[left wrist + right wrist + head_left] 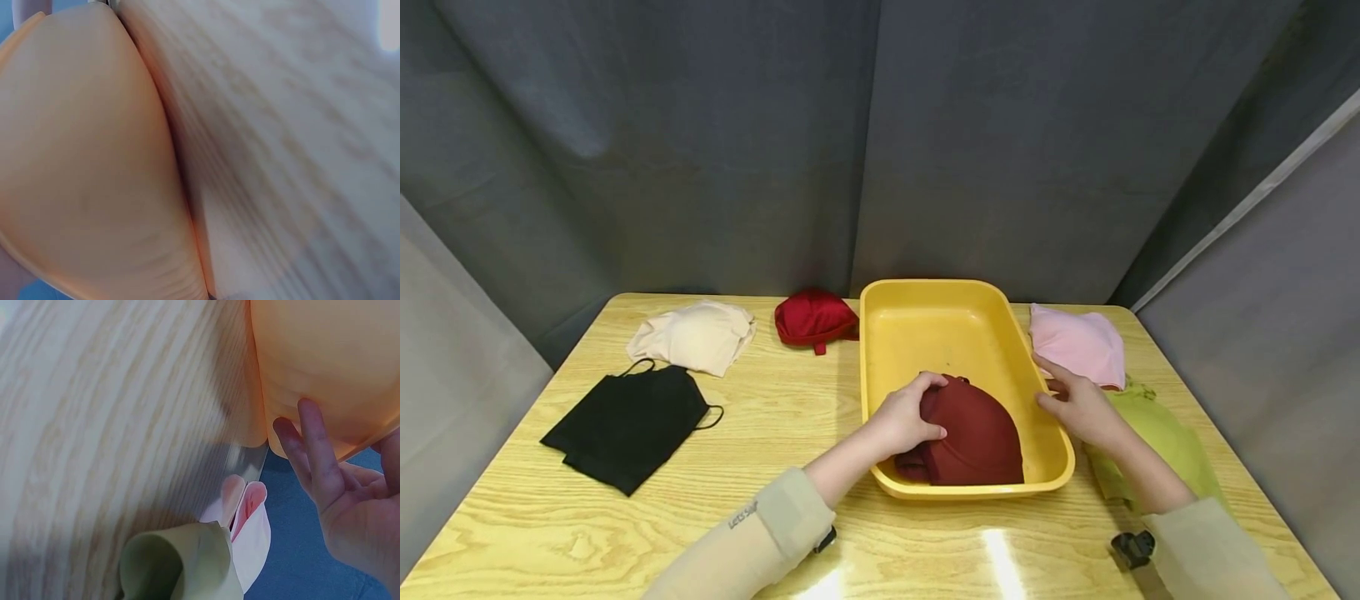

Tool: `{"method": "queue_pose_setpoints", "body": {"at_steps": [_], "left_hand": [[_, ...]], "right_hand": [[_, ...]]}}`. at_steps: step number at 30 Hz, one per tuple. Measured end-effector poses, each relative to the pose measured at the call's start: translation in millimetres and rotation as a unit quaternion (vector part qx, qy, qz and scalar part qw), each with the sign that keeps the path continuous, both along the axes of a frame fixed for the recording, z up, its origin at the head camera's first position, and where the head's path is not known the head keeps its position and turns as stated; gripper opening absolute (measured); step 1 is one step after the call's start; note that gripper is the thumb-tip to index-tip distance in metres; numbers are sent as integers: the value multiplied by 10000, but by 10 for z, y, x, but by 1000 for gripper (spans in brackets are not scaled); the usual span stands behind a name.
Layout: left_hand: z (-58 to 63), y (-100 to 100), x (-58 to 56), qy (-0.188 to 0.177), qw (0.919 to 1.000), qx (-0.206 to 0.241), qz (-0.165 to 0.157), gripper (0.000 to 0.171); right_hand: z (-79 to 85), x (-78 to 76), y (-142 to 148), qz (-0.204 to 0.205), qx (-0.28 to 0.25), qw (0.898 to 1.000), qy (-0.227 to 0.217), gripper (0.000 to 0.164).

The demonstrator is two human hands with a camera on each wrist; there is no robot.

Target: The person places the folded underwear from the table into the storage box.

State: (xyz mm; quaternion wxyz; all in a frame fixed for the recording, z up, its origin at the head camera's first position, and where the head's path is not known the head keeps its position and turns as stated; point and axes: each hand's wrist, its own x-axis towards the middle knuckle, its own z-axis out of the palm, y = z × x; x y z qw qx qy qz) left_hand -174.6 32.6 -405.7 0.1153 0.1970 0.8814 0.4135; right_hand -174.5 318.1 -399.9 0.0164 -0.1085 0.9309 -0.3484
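Note:
A folded dark red bra (973, 433) lies in the near end of a yellow plastic tray (951, 331). My left hand (904, 421) reaches over the tray's left wall and holds the bra's left edge, thumb on the cup and fingers at its upper side. The left wrist view shows only the tray's outer wall (87, 162) and the wood; the hand is hidden there. At the tray's right side, my right hand (1082, 408) grips the rim, its thumb over the edge. Two of its fingers (320, 444) lie straight against the outer wall.
On the wooden table (775, 417), a black strappy top (632, 425) and a cream folded garment (696, 333) lie left. A shiny red bra (816, 318) sits behind, beside the tray. Pink (1078, 343) and green (1165, 442) folded garments lie right. Grey curtains (715, 150) surround the table.

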Motion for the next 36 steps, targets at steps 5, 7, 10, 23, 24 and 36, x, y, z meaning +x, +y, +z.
{"method": "queue_pose_setpoints", "body": {"at_steps": [5, 7, 10, 23, 24, 36], "left_hand": [[-3, 16, -8, -51, 9996, -269, 31, 57], [-3, 23, -11, -67, 9991, -412, 42, 56], [7, 34, -17, -100, 9983, -578, 54, 53], [74, 25, -28, -162, 9969, -765, 2, 52], [82, 24, -23, -137, 9968, -783, 3, 52], [193, -45, 49, 75, 9948, -911, -454, 58]], "right_hand": [[8, 2, -2, 8, 12, 10000, -54, 61], [8, 2, -1, 7, 9, 10000, -60, 60], [7, 3, -2, 9, 2, 10000, -53, 60], [-2, -4, -24, -83, 12, 9999, 143, 58], [-5, -5, -25, -95, 18, 9998, 157, 58], [-14, 2, -11, -131, -41, 9999, 49, 59]]}}
